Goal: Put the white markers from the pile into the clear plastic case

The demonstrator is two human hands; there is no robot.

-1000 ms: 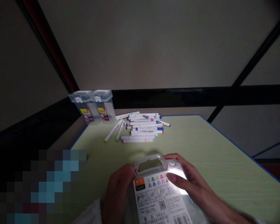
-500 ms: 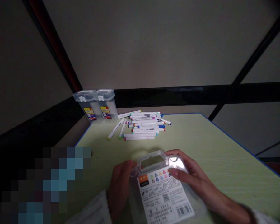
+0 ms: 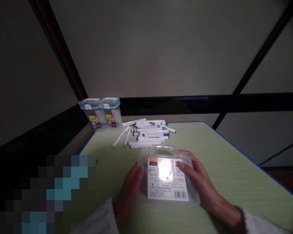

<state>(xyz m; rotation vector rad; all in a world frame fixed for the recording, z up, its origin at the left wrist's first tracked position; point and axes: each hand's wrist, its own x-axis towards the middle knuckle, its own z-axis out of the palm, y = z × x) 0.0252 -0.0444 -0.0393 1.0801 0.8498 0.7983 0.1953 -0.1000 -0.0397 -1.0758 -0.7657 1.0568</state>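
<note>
A clear plastic carrying case with a handle at its top and a white printed label stands tilted above the near part of the table. My right hand grips its right side, thumb on the label and fingers behind. At the left edge, my left hand is closed on the case, its thumb along the side; it is somewhat blurred and its other fingers are hidden. Beyond the case lies a loose pile of white markers with coloured ends.
Two clear lidded plastic boxes with yellow labels stand at the table's back left corner. The pale green table has a blue edge and meets a grey wall with a dark band. A pixelated patch covers the lower left.
The case has swung more upright and moved up and slightly away, so its lower edge now shows. Glare has shifted onto the label. Both hands moved with it.
</note>
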